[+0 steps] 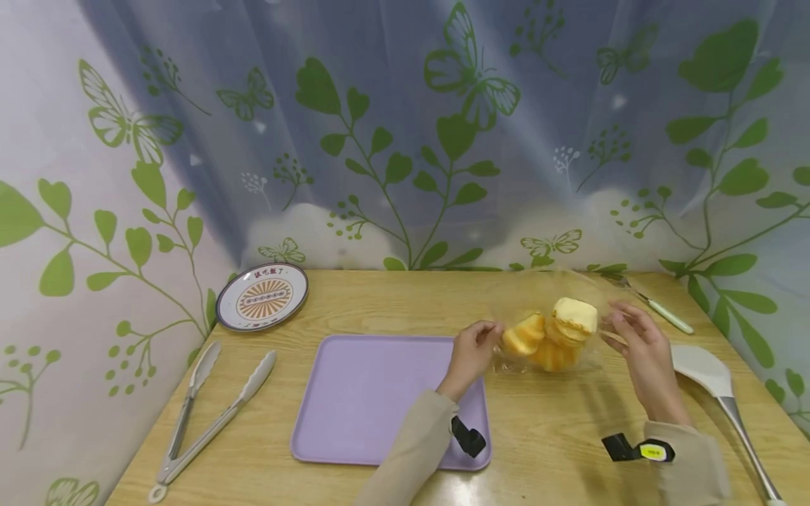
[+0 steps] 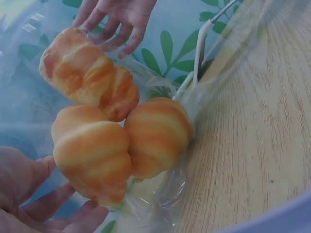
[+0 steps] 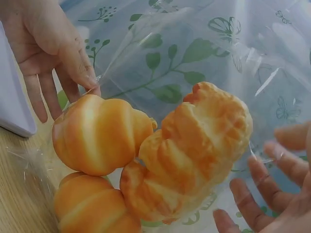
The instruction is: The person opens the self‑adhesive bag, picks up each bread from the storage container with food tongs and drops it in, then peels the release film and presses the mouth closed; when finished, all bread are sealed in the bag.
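A clear plastic bag [image 1: 500, 362] with bread rolls in it stands upright between my hands. Inside, two ridged rolls [image 2: 90, 150] sit low, beside a longer, knobbly bread [image 3: 194, 150] whose pale end faces up in the head view. My left hand [image 1: 471, 355] pinches the bag's left edge between thumb and forefinger. On the opposite side, my right hand [image 1: 645, 355] holds the bag's right edge by the fingertips, its other fingers spread. A lilac tray [image 1: 361, 400] lies beneath my left forearm.
Tongs [image 1: 209, 429] lie spread at the left of the wooden table, with a patterned plate [image 1: 262, 296] behind them. At the right are a white-headed spatula [image 1: 705, 369] and a green-handled fork [image 1: 671, 314]. A leaf-print curtain [image 1: 392, 140] hangs behind.
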Demonstrator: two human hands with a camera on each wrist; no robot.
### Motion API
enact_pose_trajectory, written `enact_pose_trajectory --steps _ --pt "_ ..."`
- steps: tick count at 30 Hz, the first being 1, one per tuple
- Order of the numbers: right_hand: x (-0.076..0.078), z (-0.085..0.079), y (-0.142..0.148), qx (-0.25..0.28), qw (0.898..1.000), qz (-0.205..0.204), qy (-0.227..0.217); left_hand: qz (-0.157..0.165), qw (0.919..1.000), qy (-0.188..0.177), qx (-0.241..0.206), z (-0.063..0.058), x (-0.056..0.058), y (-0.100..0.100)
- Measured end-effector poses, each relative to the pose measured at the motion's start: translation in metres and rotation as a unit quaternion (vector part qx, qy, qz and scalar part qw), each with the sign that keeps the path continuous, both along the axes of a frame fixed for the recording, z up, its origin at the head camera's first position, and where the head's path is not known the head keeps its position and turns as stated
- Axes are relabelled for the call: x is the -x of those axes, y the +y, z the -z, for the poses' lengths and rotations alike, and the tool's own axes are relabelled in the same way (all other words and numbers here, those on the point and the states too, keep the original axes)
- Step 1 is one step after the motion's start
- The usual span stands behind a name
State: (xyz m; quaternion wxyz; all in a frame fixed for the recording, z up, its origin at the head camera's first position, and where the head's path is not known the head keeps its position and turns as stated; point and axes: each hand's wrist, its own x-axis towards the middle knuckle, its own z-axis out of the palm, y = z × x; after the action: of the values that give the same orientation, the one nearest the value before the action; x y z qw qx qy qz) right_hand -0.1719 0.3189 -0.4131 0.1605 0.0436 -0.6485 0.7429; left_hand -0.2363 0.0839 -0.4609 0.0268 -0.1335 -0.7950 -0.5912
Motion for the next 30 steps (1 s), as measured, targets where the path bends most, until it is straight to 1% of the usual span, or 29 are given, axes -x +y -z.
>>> enact_pose_trajectory --steps 2,3,6,8,10,13,15,18,20,22,23,25,27,29,30 --pt "-0.001 0.001 0.0 -0.025 1.0 0.012 0.006 -0.001 1.0 -0.006 -0.006 -0.001 0.0 0.001" --pt "-0.001 0.001 -0.001 -0.028 0.999 0.019 0.01 -0.001 0.9999 -0.008 -0.011 -0.001 0.0 0.001" --pt "0.0 0.001 -0.004 -0.012 0.999 0.039 0.029 0.0 0.9994 -0.016 -0.031 -0.002 -0.001 0.001" --pt "0.001 0.001 -0.008 0.024 0.998 0.043 0.047 0.004 0.998 -0.025 -0.057 -0.003 -0.001 0.002" --pt "0.003 0.0 -0.012 0.074 0.994 0.031 0.072 0.013 0.9961 -0.034 -0.081 -0.003 -0.002 0.002" --pt "0.004 0.0 -0.017 0.15 0.983 0.004 0.101 0.028 0.9922 -0.049 -0.111 -0.002 -0.004 0.003" --pt "0.005 -0.001 -0.02 0.184 0.976 -0.006 0.113 0.035 0.9909 -0.054 -0.118 0.0 -0.005 0.003" --pt "0.004 -0.004 -0.023 0.214 0.97 0.007 0.117 0.049 0.9919 -0.055 -0.103 0.003 -0.006 0.001" --pt "0.004 -0.007 -0.025 0.234 0.965 0.024 0.117 0.075 0.992 -0.065 -0.078 0.007 -0.007 -0.003" --pt "0.003 -0.01 -0.026 0.265 0.956 0.04 0.118 0.115 0.988 -0.089 -0.054 0.011 -0.009 -0.007" --pt "0.003 -0.011 -0.026 0.278 0.952 0.047 0.119 0.139 0.9838 -0.103 -0.047 0.013 -0.011 -0.01" --pt "0.002 -0.014 -0.027 0.302 0.944 0.057 0.121 0.186 0.9725 -0.135 -0.035 0.016 -0.014 -0.014" --pt "0.001 -0.017 -0.027 0.324 0.936 0.063 0.121 0.225 0.9612 -0.159 -0.02 0.019 -0.016 -0.017" --pt "0.001 -0.02 -0.027 0.339 0.93 0.068 0.12 0.248 0.9539 -0.17 0.003 0.021 -0.018 -0.018" --pt "0.001 -0.021 -0.027 0.345 0.928 0.07 0.12 0.255 0.9519 -0.169 0.016 0.022 -0.019 -0.018"
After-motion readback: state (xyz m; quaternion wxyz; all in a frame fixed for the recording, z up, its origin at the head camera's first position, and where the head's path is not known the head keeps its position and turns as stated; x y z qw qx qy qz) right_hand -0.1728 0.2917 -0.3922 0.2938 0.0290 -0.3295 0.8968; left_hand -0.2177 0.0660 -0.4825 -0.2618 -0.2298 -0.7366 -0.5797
